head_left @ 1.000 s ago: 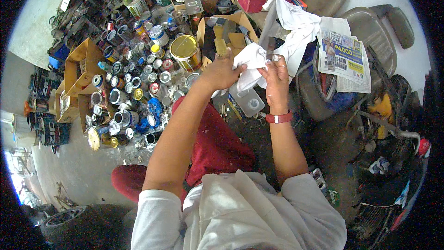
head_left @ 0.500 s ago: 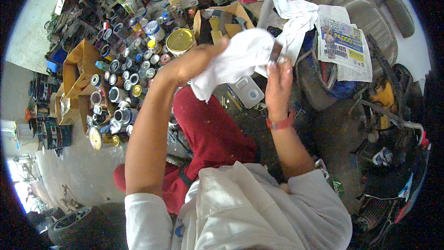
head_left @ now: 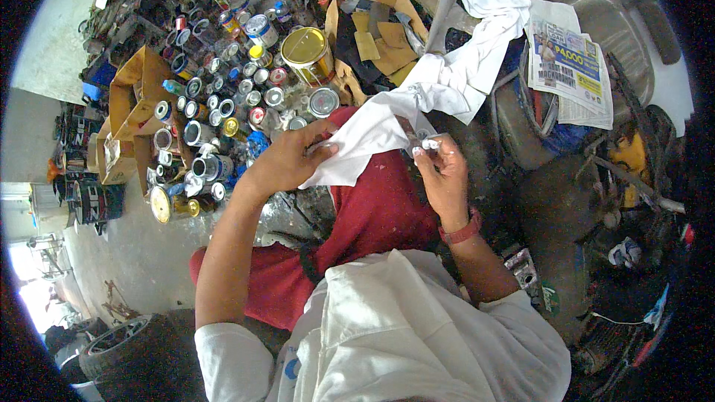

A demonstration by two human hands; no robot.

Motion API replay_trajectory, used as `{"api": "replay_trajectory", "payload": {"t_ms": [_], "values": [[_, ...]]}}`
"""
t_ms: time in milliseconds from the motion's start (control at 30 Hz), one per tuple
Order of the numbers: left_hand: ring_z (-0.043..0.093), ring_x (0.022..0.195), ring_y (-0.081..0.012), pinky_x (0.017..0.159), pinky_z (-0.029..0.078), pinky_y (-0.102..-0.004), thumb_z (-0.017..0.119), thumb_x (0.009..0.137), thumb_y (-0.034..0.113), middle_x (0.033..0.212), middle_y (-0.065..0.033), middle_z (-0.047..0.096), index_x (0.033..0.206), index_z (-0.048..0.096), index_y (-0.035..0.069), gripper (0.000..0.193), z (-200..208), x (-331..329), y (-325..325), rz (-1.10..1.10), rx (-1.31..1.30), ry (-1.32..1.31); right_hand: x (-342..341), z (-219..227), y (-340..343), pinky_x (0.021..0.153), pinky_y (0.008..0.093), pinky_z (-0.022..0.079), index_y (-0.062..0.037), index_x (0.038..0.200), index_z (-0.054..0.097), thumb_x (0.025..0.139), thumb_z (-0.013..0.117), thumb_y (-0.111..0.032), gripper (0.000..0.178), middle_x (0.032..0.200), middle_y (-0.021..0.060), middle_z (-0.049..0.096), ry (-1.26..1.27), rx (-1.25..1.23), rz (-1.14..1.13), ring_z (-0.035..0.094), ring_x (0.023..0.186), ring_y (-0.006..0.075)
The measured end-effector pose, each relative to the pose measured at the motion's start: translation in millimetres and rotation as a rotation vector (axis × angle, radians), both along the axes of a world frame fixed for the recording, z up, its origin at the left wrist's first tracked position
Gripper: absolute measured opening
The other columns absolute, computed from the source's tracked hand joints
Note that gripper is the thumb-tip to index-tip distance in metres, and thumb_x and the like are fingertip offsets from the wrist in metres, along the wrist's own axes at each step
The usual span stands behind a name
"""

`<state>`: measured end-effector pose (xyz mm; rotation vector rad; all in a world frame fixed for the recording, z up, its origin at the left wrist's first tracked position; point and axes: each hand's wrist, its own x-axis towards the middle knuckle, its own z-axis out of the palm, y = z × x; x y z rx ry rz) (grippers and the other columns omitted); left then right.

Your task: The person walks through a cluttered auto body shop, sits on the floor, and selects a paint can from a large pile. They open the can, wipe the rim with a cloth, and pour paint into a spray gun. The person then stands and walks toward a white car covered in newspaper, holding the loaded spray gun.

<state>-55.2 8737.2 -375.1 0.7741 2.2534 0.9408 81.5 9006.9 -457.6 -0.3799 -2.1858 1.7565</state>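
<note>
My left hand [head_left: 287,160] is closed on a corner of a white cloth [head_left: 369,132], pinching it between thumb and fingers above my red-trousered leg. My right hand [head_left: 445,175] pinches a small, flat, dark brown piece [head_left: 407,128] at the cloth's right edge; its exact kind is unclear. White smears cover those fingertips. Beyond, a long white cloth [head_left: 484,11] lies draped over a pale surface and hangs toward my hands. Whether it joins the held cloth, I cannot tell.
Many paint cans and jars crowd the floor at left, including a large gold-lidded can [head_left: 307,48]. Cardboard boxes [head_left: 138,93] stand beside them. Newspapers [head_left: 570,67] lie on a brown seat at right. A tyre [head_left: 123,346] rests at lower left.
Both hands have come lower and nearer to me. The bunched cloth now stretches flatter between them, and its blur is gone. The surroundings have shifted slightly in view.
</note>
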Motion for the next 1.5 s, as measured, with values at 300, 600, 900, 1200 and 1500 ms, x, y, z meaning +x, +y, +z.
{"api": "replay_trajectory", "payload": {"t_ms": [300, 600, 900, 1200, 1500], "values": [[0.069, 0.103, -0.0262, 0.093, 0.053, -0.0390, 0.074, 0.092, 0.012, 0.112, -0.0128, 0.073, 0.127, 0.064, 0.006, 0.037, -6, 5, 6, -0.070, 0.210, 0.049, 12, 85, -21, 0.069, 0.0402, 0.054, -0.0006, 0.101, 0.065, 0.094, 0.073, -0.012, 0.015, 0.086, 0.0171, 0.071, -0.010, 0.507, 0.262, 0.071, 0.076, 0.0310], [0.071, 0.104, -0.0357, 0.093, 0.054, -0.0428, 0.073, 0.081, 0.010, 0.109, -0.0176, 0.075, 0.117, 0.074, 0.005, 0.037, -1, -16, 12, -0.271, 0.164, 0.125, 13, 111, -27, 0.066, 0.0474, 0.054, -0.0046, 0.117, 0.063, 0.095, 0.069, -0.009, 0.023, 0.084, 0.0182, 0.070, -0.005, 0.867, 0.462, 0.070, 0.076, 0.0377], [0.067, 0.115, -0.0384, 0.099, 0.054, -0.0458, 0.071, 0.078, 0.006, 0.124, -0.0192, 0.070, 0.121, 0.071, 0.003, 0.043, 18, -17, 21, -0.323, -0.039, 0.256, -2, 102, -37, 0.069, 0.0460, 0.056, -0.0040, 0.128, 0.064, 0.086, 0.064, -0.006, 0.041, 0.089, 0.0161, 0.072, 0.134, 0.996, 0.543, 0.071, 0.079, 0.0334], [0.066, 0.115, -0.0416, 0.098, 0.053, -0.0508, 0.069, 0.075, -0.001, 0.118, -0.0210, 0.070, 0.112, 0.071, 0.001, 0.037, 33, -3, 29, -0.332, -0.137, 0.342, -24, 102, -64, 0.072, 0.0445, 0.055, 0.0020, 0.121, 0.069, 0.088, 0.066, -0.005, 0.034, 0.082, 0.0155, 0.069, 0.110, 0.986, 0.584, 0.069, 0.078, 0.0327], [0.067, 0.114, -0.0389, 0.098, 0.054, -0.0478, 0.068, 0.076, -0.002, 0.118, -0.0205, 0.071, 0.112, 0.073, 0.002, 0.037, 41, 9, 35, -0.318, -0.199, 0.396, -31, 96, -69, 0.073, 0.0457, 0.056, 0.0033, 0.105, 0.071, 0.088, 0.063, -0.005, 0.020, 0.085, 0.0178, 0.071, -0.016, 1.018, 0.647, 0.071, 0.083, 0.0352]]}}
